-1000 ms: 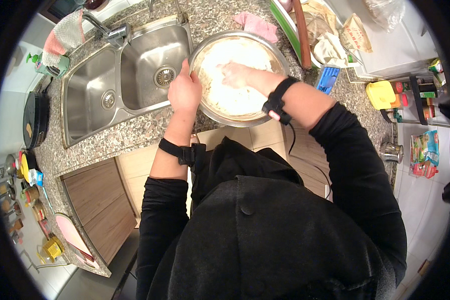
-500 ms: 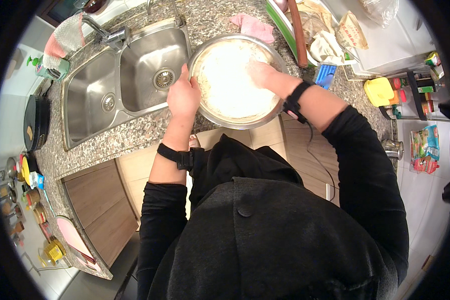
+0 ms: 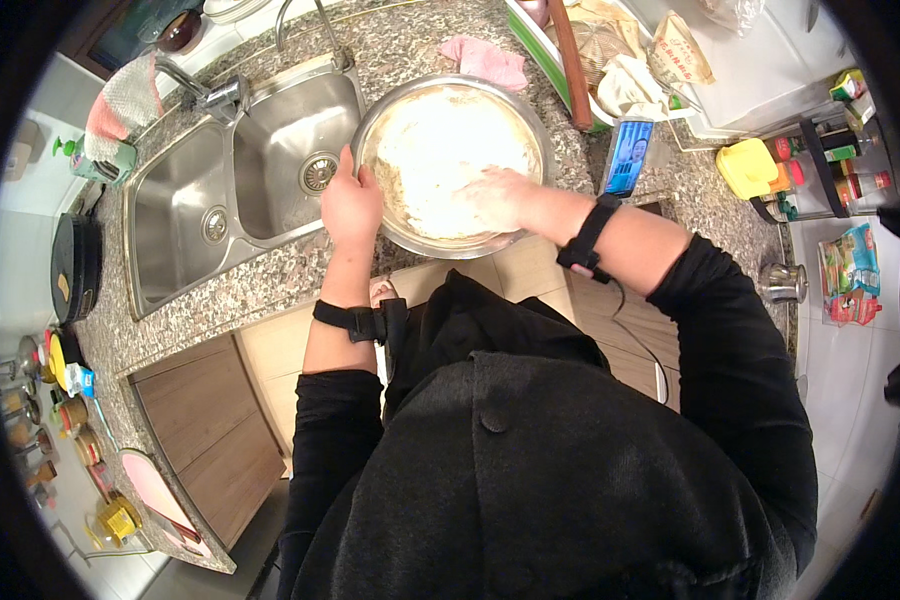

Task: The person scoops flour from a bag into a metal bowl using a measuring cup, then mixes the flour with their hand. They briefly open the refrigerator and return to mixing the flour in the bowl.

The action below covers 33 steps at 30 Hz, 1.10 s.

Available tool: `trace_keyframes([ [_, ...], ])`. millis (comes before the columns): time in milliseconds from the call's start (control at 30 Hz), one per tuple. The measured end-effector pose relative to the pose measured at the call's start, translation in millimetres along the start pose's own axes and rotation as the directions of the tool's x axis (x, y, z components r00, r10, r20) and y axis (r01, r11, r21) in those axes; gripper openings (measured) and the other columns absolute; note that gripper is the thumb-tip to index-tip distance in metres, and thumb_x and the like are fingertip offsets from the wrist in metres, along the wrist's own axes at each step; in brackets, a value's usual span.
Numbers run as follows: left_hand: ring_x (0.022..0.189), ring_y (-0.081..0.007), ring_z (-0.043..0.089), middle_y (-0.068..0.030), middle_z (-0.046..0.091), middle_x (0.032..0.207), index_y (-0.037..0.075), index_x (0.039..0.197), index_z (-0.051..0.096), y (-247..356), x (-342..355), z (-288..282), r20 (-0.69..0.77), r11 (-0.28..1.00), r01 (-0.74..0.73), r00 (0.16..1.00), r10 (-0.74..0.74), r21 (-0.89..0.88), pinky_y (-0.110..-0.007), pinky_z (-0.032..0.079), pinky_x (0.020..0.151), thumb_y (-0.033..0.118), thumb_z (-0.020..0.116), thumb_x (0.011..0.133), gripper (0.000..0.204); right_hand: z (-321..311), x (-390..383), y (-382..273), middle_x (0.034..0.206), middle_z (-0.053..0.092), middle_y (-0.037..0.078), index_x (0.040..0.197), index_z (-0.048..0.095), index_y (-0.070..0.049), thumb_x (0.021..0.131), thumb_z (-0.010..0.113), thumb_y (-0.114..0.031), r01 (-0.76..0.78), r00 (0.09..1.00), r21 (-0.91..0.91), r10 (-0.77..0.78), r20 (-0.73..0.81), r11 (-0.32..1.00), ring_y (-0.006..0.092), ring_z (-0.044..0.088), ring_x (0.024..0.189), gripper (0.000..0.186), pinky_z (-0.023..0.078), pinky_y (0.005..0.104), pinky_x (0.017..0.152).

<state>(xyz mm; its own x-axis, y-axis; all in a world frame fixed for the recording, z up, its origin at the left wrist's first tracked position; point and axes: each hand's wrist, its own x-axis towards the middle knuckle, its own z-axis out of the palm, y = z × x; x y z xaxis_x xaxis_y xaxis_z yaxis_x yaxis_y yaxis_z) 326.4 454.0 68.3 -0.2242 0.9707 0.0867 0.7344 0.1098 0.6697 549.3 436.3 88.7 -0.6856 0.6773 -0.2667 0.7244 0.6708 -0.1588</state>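
A wide steel bowl (image 3: pixel 544 190) sits on the counter beside the sink, holding a pale flour mixture (image 3: pixel 440 150) that glare washes out to white. My left hand (image 3: pixel 352 212) grips the bowl's left rim, thumb upward, with its other fingers mostly hidden. Inside the bowl, my right hand (image 3: pixel 500 197) lies on the mixture near the right front. Its fingers stretch leftward, somewhat apart, and their tips fade into the glare.
Left of the bowl is a double steel sink (image 3: pixel 232 190) with a faucet (image 3: pixel 225 98). A pink cloth (image 3: pixel 483 62) lies behind the bowl. To the right stand a lit phone (image 3: pixel 628 158) and a bin (image 3: pixel 545 60) with a brown stick across it. A cable hangs from my right wristband (image 3: pixel 590 235).
My right hand has moved toward me and slightly left within the bowl, its fingers now showing more. The left hand stays at the rim. The whole view has shifted a little.
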Motion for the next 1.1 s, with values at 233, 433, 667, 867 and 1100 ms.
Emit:
trace_keyframes([
  [233, 0.075, -0.0367, 0.066, -0.0202, 0.066, 0.077, 0.009, 0.131, 0.052, -4, 2, -1, 0.055, 0.997, -0.033, 0.998, 0.029, 0.072, -0.046, 0.052, 0.07, 0.021, 0.054, 0.086, 0.046, 36, 44, 73, 0.101, 0.068, 0.013, 0.11, 0.063, 0.0, 0.086, 0.053, -0.02, -0.315, 0.938, 0.111, 0.327, -0.116, 0.943, 0.0307, 0.066, 0.087, 0.032, 0.051, 0.0388, 0.083],
  [433, 0.083, -0.0379, 0.065, -0.0211, 0.067, 0.086, 0.01, 0.132, 0.052, 3, -2, 1, 0.048, 0.993, 0.051, 0.997, -0.057, 0.11, -0.046, 0.05, 0.076, 0.025, 0.053, 0.088, 0.047, 1, 107, 14, 0.122, 0.056, 0.023, 0.127, 0.053, -0.007, 0.084, 0.055, -0.036, -0.213, 0.977, -0.043, 0.214, 0.017, 0.976, 0.0386, 0.058, 0.106, 0.052, 0.04, 0.0429, 0.102],
  [667, 0.087, -0.0389, 0.064, -0.0214, 0.067, 0.089, 0.01, 0.132, 0.052, 8, -3, -2, 0.023, 0.995, 0.085, 0.996, -0.086, 0.044, -0.046, 0.049, 0.078, 0.023, 0.054, 0.088, 0.046, -15, 34, -34, 0.134, 0.051, 0.017, 0.129, 0.055, -0.018, 0.081, 0.06, -0.039, -0.114, 0.983, 0.077, 0.101, 0.151, 0.991, 0.033, 0.045, 0.126, 0.052, 0.037, 0.0408, 0.105],
  [867, 0.088, -0.0396, 0.064, -0.0231, 0.066, 0.094, 0.007, 0.135, 0.046, 0, -10, -1, 0.016, 0.999, 0.028, 0.999, -0.029, 0.036, -0.047, 0.05, 0.078, 0.021, 0.053, 0.088, 0.049, 24, -2, 48, 0.104, 0.067, 0.015, 0.103, 0.068, -0.011, 0.08, 0.057, -0.022, -0.106, 0.994, -0.105, 0.106, -0.008, 0.989, 0.0293, 0.063, 0.101, 0.027, 0.048, 0.0415, 0.091],
  [1100, 0.087, -0.041, 0.064, -0.0257, 0.066, 0.093, 0.004, 0.137, 0.041, -4, -15, 4, 0.038, 0.999, 0.019, 0.999, -0.021, 0.042, -0.049, 0.051, 0.077, 0.02, 0.053, 0.088, 0.053, 34, 91, 58, 0.111, 0.064, 0.021, 0.117, 0.062, -0.011, 0.08, 0.055, -0.022, -0.276, 0.955, 0.188, 0.291, -0.057, 0.942, 0.0324, 0.063, 0.101, 0.039, 0.049, 0.0408, 0.089],
])
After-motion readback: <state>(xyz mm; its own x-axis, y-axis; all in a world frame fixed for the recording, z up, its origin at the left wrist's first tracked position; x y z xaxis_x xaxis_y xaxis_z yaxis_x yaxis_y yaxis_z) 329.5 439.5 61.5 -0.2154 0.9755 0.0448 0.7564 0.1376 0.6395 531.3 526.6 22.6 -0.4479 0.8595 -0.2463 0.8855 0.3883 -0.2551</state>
